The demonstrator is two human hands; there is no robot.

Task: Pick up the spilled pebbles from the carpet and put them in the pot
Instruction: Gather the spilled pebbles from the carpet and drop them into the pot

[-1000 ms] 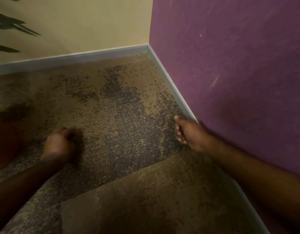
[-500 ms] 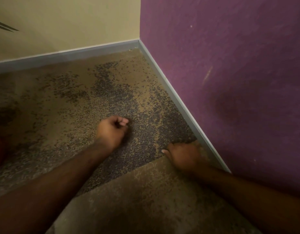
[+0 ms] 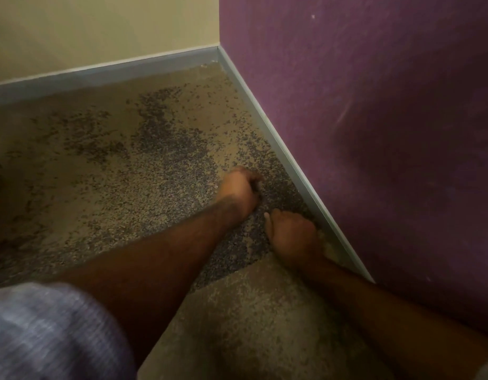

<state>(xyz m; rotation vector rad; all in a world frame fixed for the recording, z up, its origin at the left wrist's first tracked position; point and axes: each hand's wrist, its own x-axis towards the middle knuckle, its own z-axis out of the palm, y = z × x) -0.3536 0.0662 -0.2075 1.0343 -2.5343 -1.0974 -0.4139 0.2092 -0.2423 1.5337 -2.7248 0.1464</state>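
Note:
Small dark pebbles (image 3: pixel 177 149) lie scattered thickly over the tan carpet (image 3: pixel 81 171) in a room corner. They are densest near the purple wall's skirting. My left hand (image 3: pixel 238 192) reaches across into the dense patch, blurred, its fingers curled tight into the pebbles. Just below it and to the right, my right hand (image 3: pixel 292 237) rests knuckles-up on the carpet beside the skirting. Its thumb points left and its fingers are tucked under, out of sight. The pot is not in view.
A purple wall (image 3: pixel 374 133) stands close on the right and a cream wall (image 3: pixel 100 31) at the back, both edged by grey skirting (image 3: pixel 281 152). A lighter carpet tile (image 3: pixel 251 319) with few pebbles lies nearest me. A grey sleeve (image 3: pixel 45 333) fills the bottom left.
My left hand has swept from the far left, where a reddish object stood, rightward into the dense pebbles. My right hand slid back along the skirting towards me. The view has turned right.

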